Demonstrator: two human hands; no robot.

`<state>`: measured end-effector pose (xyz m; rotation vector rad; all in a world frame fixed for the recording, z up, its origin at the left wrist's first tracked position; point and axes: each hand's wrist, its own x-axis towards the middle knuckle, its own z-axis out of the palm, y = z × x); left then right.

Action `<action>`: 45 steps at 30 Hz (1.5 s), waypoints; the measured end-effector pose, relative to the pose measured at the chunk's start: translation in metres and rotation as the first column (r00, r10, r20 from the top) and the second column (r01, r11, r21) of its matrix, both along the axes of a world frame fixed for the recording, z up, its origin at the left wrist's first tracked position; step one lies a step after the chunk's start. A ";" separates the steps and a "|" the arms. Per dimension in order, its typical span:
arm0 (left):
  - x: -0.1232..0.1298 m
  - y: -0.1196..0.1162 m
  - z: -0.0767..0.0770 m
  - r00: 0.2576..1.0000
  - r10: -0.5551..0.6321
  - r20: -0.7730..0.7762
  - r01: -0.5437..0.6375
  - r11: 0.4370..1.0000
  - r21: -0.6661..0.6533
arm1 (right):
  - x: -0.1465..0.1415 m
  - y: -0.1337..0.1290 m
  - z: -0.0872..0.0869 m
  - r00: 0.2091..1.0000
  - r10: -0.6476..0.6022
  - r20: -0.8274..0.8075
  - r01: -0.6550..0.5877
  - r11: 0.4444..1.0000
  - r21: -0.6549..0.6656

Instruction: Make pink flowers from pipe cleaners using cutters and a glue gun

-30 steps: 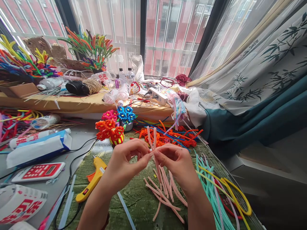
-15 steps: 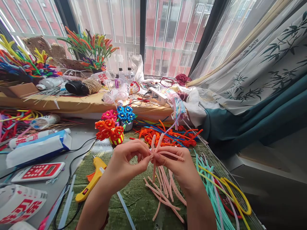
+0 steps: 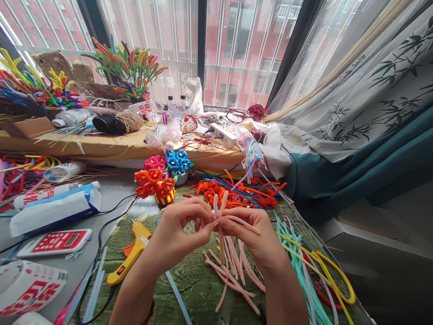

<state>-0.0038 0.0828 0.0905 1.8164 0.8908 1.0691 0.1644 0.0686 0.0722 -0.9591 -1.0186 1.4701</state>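
Pink pipe cleaners (image 3: 221, 205) cross at one point between my hands, their free ends spreading upward, downward and to the right. My left hand (image 3: 186, 225) pinches them near the crossing with thumb and forefinger. From the other side my right hand (image 3: 248, 230) grips the same bunch, thumb on the crossing, with one folded strand lying over its fingers. Just where the strands join is partly covered by fingertips. Below the hands, several loose pink pipe cleaners (image 3: 233, 271) lie on the green wood-grain mat (image 3: 192, 280).
A yellow glue gun (image 3: 130, 255) lies left of my hands, its black cord trailing. Behind stand pots of orange flowers (image 3: 154, 183) and blue flowers (image 3: 177, 160). Orange pipe cleaners (image 3: 209, 189) are heaped at the back, mint pipe cleaners (image 3: 299, 271) at right. A calculator (image 3: 54, 242) is at left.
The crossed pink strands have tilted slightly; the lower end hangs a little further down and right. Both hands keep their grip in nearly the same place.
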 end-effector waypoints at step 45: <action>0.008 0.004 -0.011 0.987 0.117 -0.106 -0.116 0.993 0.018 | -0.007 0.001 0.005 0.988 -0.155 -0.021 0.155 0.988 -0.005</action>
